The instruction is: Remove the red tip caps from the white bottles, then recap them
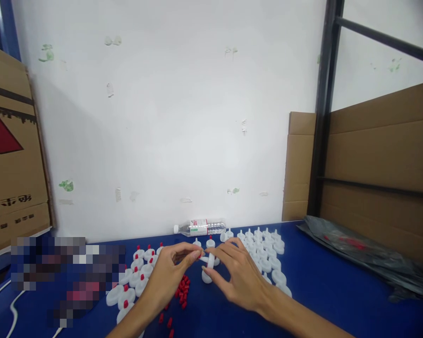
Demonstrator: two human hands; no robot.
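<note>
Between the thumb and fingers of my right hand (238, 272) is a white nozzle lid (210, 261), turned on its side with its spout toward the left. My left hand (171, 270) pinches a small red cap (199, 254) at the spout's tip; the fingers partly hide it. Just below the held lid, another white lid (207, 278) rests on the blue table (232, 321). A pile of loose red caps (183, 288) lies between my forearms. Left of my left hand stand several white lids with red tips (137, 264).
Several white lids with bare spouts (264, 246) stand in rows right of my right hand. A clear plastic bottle (206, 227) lies along the wall. Grey plastic bags (363, 258) lie at right, a cardboard box (14, 188) stands at left, and white cables (14, 307) cross the left corner.
</note>
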